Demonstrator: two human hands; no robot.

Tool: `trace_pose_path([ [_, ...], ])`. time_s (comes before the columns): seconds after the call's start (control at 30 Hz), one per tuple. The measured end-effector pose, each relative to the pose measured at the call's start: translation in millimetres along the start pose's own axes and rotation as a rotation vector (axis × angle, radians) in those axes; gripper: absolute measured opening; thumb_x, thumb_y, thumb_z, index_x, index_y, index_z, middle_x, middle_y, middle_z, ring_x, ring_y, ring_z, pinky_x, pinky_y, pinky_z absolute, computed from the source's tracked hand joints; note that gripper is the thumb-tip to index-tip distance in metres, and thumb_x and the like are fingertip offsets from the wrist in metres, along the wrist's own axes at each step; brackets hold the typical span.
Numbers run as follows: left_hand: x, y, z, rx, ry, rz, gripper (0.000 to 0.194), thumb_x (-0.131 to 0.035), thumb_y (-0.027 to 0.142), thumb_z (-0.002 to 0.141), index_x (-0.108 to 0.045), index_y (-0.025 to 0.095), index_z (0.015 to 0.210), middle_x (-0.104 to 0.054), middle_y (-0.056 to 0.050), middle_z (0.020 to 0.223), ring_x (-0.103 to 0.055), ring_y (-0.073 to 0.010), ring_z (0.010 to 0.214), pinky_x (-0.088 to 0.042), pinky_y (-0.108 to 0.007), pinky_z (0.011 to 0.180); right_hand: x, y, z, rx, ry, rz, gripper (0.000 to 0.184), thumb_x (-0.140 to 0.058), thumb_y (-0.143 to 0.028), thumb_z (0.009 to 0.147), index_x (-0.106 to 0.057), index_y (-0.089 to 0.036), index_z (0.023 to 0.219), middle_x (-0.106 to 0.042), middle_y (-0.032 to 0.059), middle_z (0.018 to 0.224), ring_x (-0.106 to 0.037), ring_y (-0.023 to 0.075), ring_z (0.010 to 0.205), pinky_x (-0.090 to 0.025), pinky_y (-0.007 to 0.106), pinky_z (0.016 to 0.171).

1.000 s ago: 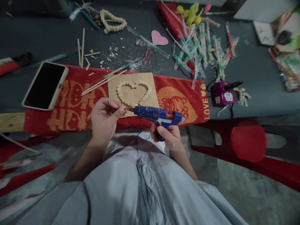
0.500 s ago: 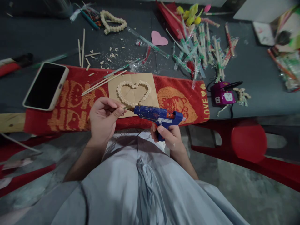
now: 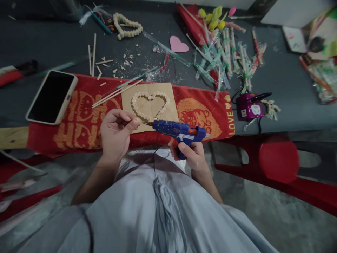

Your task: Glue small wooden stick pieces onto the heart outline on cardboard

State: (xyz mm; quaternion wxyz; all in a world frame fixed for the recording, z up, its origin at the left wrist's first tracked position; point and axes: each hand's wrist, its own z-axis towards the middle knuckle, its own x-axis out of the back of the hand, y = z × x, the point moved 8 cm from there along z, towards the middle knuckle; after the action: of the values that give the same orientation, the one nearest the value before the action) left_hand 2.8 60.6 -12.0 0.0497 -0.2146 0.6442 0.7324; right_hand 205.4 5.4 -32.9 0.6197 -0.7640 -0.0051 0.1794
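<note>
My right hand (image 3: 193, 154) grips a blue glue gun (image 3: 171, 129) by its handle, the nozzle pointing left. A pale glue stick pokes from its rear. My left hand (image 3: 116, 135) is closed in a pinch just left of the nozzle; what lies between thumb and forefinger is too small to make out. Behind the nozzle, a heart outline (image 3: 133, 104) built of small pale pieces rests on a square of brown paper (image 3: 172, 100). That paper lies on a red towel (image 3: 163, 140) with orange patterns.
A phone (image 3: 51, 97) lies at left on the towel, near two thin sticks (image 3: 116, 94). Beyond are cut stick bits (image 3: 126, 62), another pale heart frame (image 3: 129, 34), a pink paper heart (image 3: 179, 44) and wrapped sticks (image 3: 226, 52). A purple device (image 3: 250, 106) stands right; red stools (image 3: 279, 158) stand below.
The glue gun has shifted slightly right, widening the small gap between its nozzle and my left fingertips. Both grips are unchanged.
</note>
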Motion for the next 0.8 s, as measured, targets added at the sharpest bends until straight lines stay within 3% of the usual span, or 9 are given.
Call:
trace_pose_path([
  [0.17, 5.2, -7.7, 1.5, 0.022, 0.003, -0.001, 0.038, -0.096, 0.027, 0.058, -0.061, 0.021, 0.072, -0.066, 0.004, 0.068, -0.062, -0.0083, 0.062, -0.051, -0.021, 0.059, 19.3, 1.4, -1.1, 0.011, 0.062, -0.036, 0.046, -0.061, -0.064, 0.082, -0.068, -0.019, 0.090, -0.064, 0.0010, 0.063, -0.055, 0.0131, 0.050, -0.041, 0.027, 0.047],
  [0.3, 7.2, -11.3, 5.4, 0.010, 0.015, -0.028, 0.036, -0.095, 0.025, 0.057, -0.062, 0.020, 0.071, -0.066, 0.004, 0.067, -0.062, -0.0084, 0.060, -0.051, -0.021, 0.058, 58.0, -9.7, 4.2, 0.109, 0.170, -0.238, 0.045, -0.054, -0.065, 0.085, -0.065, -0.022, 0.081, -0.066, 0.0030, 0.068, -0.056, 0.0165, 0.053, -0.043, 0.031, 0.050],
  [0.4, 9.3, -12.6, 8.6, -0.003, 0.024, -0.043, 0.036, -0.094, 0.023, 0.057, -0.062, 0.018, 0.071, -0.066, 0.003, 0.066, -0.062, -0.0081, 0.060, -0.050, -0.020, 0.057, 93.7, -31.0, 7.8, 0.210, 0.363, -0.602, 0.038, -0.049, -0.057, 0.091, -0.062, -0.023, 0.080, -0.064, 0.0029, 0.068, -0.058, 0.0191, 0.060, -0.047, 0.034, 0.059],
  [0.5, 11.6, -14.7, 11.2, 0.011, 0.021, -0.001, 0.036, -0.094, 0.025, 0.058, -0.062, 0.020, 0.072, -0.066, 0.002, 0.069, -0.062, -0.0110, 0.061, -0.049, -0.024, 0.055, 110.5, -51.8, 16.9, 0.232, 0.482, -1.106, 0.034, -0.047, -0.047, 0.092, -0.062, -0.020, 0.108, -0.071, 0.0110, 0.099, -0.066, 0.0274, 0.088, -0.052, 0.041, 0.078],
  [0.6, 14.5, -15.6, 13.2, 0.027, 0.029, 0.028, 0.038, -0.095, 0.029, 0.055, -0.061, 0.023, 0.070, -0.066, 0.002, 0.069, -0.061, -0.0130, 0.062, -0.048, -0.027, 0.054, 114.5, -59.4, 33.5, 0.126, 0.483, -1.535, 0.045, -0.043, -0.040, 0.093, -0.056, -0.012, 0.127, -0.067, 0.0203, 0.120, -0.064, 0.0341, 0.105, -0.051, 0.044, 0.083],
  [0.7, 18.0, -15.5, 15.2, 0.037, 0.049, 0.026, 0.041, -0.097, 0.032, 0.052, -0.061, 0.023, 0.069, -0.066, 0.002, 0.068, -0.060, -0.0133, 0.061, -0.047, -0.027, 0.054, 112.0, -63.5, 47.3, 0.058, 0.414, -1.795, 0.045, -0.046, -0.039, 0.093, -0.057, -0.009, 0.126, -0.068, 0.0215, 0.117, -0.065, 0.0347, 0.102, -0.050, 0.041, 0.080],
  [0.8, 22.9, -15.3, 17.6, 0.044, 0.073, 0.024, 0.040, -0.097, 0.033, 0.050, -0.062, 0.024, 0.067, -0.066, 0.001, 0.067, -0.059, -0.0139, 0.060, -0.047, -0.028, 0.053, 104.6, -75.5, 55.3, 0.111, 0.378, -1.920, 0.043, -0.049, -0.042, 0.093, -0.061, -0.010, 0.120, -0.070, 0.0200, 0.112, -0.065, 0.0338, 0.099, -0.048, 0.040, 0.081],
])
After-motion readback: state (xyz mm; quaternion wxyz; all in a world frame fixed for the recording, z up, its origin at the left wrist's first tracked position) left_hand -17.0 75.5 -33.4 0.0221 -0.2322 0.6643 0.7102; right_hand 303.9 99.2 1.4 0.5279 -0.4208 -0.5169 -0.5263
